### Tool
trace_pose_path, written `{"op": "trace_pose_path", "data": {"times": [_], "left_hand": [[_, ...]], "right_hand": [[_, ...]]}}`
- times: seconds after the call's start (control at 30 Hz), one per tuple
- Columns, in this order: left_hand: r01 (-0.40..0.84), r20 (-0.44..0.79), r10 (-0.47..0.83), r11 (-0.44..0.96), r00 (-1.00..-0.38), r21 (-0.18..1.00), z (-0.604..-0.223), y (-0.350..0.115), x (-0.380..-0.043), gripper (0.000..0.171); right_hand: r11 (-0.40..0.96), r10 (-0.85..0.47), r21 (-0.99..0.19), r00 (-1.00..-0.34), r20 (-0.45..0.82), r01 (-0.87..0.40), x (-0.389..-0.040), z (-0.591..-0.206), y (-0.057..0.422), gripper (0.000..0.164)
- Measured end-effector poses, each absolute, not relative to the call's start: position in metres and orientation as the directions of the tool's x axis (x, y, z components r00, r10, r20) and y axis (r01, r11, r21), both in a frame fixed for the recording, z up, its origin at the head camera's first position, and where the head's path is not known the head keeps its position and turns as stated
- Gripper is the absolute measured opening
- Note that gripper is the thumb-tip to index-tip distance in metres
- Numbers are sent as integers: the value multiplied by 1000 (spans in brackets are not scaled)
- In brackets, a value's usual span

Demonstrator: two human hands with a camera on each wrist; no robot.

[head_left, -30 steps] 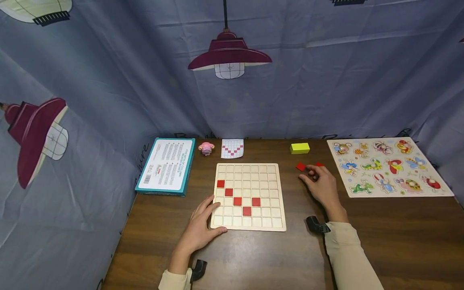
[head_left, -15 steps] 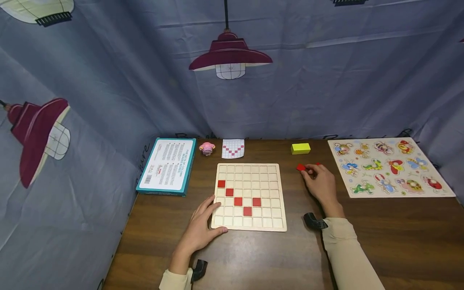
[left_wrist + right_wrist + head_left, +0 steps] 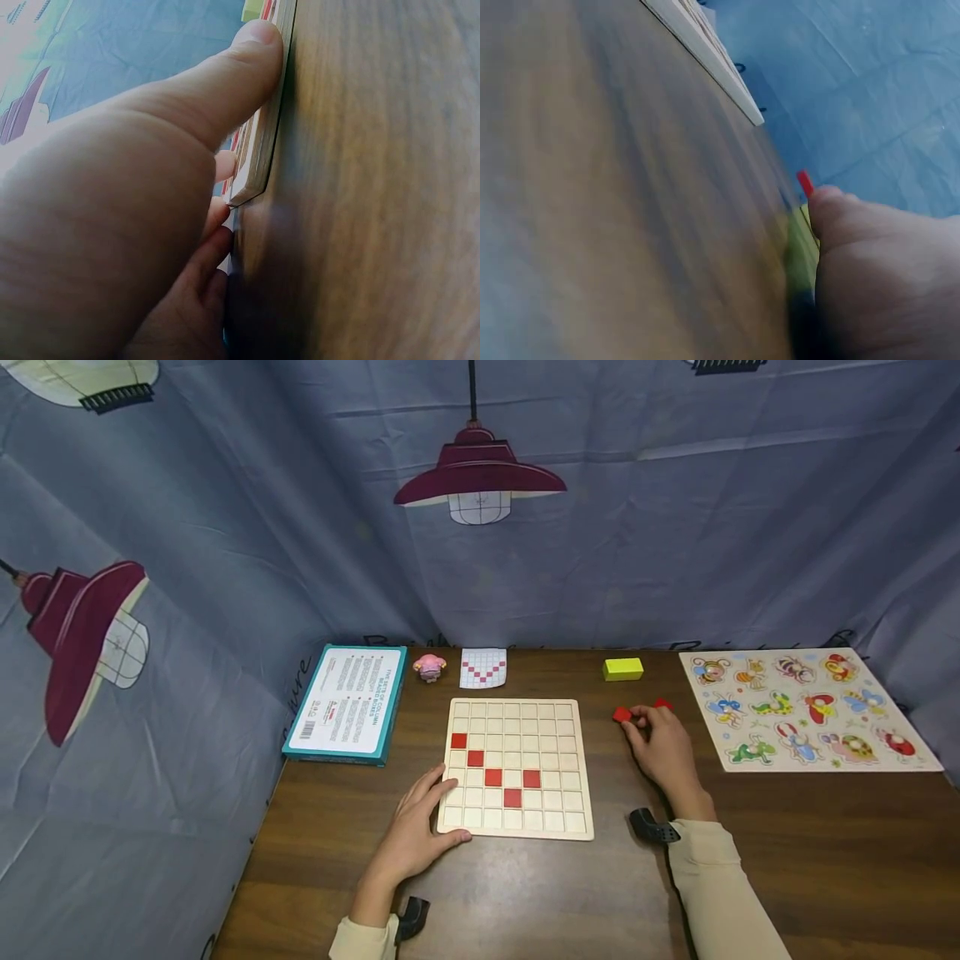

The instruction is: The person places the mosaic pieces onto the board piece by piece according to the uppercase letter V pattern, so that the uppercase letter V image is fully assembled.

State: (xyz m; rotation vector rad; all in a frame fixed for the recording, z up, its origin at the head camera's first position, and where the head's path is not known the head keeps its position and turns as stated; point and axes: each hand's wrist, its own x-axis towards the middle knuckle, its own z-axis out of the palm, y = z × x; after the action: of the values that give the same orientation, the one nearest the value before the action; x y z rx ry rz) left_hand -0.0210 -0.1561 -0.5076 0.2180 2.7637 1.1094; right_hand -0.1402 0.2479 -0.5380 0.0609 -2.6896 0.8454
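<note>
A wooden grid board (image 3: 555, 822) lies mid-table, with several red square tiles (image 3: 492, 777) set in its cells. My left hand (image 3: 416, 827) rests at the board's near left corner, fingers touching the left side, thumb along the near edge. The left wrist view shows the thumb (image 3: 247, 64) against the board's edge (image 3: 259, 154). To the right of the board, my right hand (image 3: 663, 756) pinches a red tile (image 3: 622, 715) between thumb and fingertips; that tile (image 3: 805, 182) peeks past the thumb in the right wrist view. Another red tile (image 3: 663, 702) shows behind the hand, partly hidden.
Behind the board lie a small grid pattern card (image 3: 483, 669) and a pink figurine (image 3: 430, 667). A teal-edged box (image 3: 345, 700) stands left, a yellow block (image 3: 622, 669) at the back right. An insect picture board (image 3: 813, 710) lies far right. A curtain (image 3: 637, 552) hangs behind the table.
My right hand has closed its thumb and fingers on the red tile and drawn it slightly toward me, tilting it up. My left hand has stayed at the board's corner.
</note>
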Motion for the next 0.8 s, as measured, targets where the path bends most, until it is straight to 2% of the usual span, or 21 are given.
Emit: {"op": "trace_pose_path", "data": {"times": [0.33,0.63,0.8], "left_hand": [[89,-75,193,717,-978,691,-508,-158,-19,82],[76,-91,193,713,-977,697,-507,-157,-21,82],[73,-94,191,716,-977,695,-508,-157,-21,82]], "right_hand": [[752,-88,-584,-924,372,-306,-115,-536,215,24],[723,-243,-592,-933,265,-356,-100,-527,180,25],[742,-279,-564,-932,232,-363,-99,-525,171,27]]}}
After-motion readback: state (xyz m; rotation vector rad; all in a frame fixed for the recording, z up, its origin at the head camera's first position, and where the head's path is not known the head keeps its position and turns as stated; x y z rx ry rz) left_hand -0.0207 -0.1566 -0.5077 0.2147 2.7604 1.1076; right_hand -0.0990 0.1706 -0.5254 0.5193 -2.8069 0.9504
